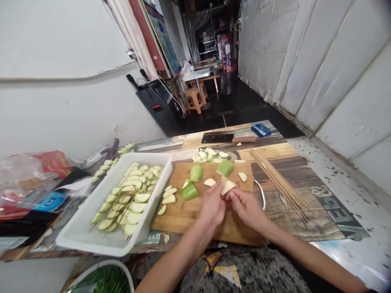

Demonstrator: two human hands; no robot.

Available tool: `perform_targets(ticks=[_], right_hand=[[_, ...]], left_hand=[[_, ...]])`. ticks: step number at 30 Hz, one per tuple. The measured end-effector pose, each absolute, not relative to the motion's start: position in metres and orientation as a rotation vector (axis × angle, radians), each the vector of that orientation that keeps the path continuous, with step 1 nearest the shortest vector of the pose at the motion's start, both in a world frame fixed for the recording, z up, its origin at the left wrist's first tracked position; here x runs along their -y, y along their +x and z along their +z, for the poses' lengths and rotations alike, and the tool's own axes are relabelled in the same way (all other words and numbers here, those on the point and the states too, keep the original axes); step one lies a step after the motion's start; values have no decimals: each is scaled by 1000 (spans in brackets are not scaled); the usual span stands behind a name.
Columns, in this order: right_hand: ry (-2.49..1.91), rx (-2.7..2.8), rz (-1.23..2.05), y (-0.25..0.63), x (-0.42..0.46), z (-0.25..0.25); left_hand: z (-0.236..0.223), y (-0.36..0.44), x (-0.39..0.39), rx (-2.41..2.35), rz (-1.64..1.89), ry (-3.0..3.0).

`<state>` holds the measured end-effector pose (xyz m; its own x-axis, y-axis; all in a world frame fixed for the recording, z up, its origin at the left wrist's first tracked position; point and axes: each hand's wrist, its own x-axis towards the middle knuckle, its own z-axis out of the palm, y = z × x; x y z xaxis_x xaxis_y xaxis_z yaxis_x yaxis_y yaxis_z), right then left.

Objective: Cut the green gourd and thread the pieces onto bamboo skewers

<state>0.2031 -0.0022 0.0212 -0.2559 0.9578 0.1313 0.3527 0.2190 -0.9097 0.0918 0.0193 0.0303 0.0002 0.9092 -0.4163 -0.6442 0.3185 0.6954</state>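
Over the wooden cutting board [183, 219], my left hand [214, 202] pinches a pale zucchini slice [228, 186] with a green rim. My right hand [247, 206] is closed at the slice's lower edge; its fingers hide what they grip. On the board around them lie green zucchini chunks [189, 192] and several loose slices [169, 199]. A white tub [62, 235] to the left holds skewered zucchini slices [134, 206]. Bare wooden skewers [279, 181] lie in a bundle to the right of my hands.
A cleaver [217, 138] with a wooden handle and a blue packet [261, 130] lie at the table's far side. Behind the board sits a plate of slices [210, 155]. Plastic packages [36, 179] crowd the left; below is a tub of green vegetables [111, 280].
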Motion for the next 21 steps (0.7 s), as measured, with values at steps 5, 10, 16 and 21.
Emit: perform_targets(ticks=[5, 10, 16, 21], right_hand=[[-1229, 1691, 1171, 211, 7, 21], [-1226, 1648, 1284, 218, 20, 16], [-1274, 1685, 1112, 220, 19, 11], [-1303, 1618, 1141, 233, 17, 15]], left_hand=[[28, 99, -12, -947, 1259, 417], [26, 98, -10, -960, 1244, 311], [21, 112, -1, -925, 1224, 366], [21, 75, -18, -1200, 1240, 1025]])
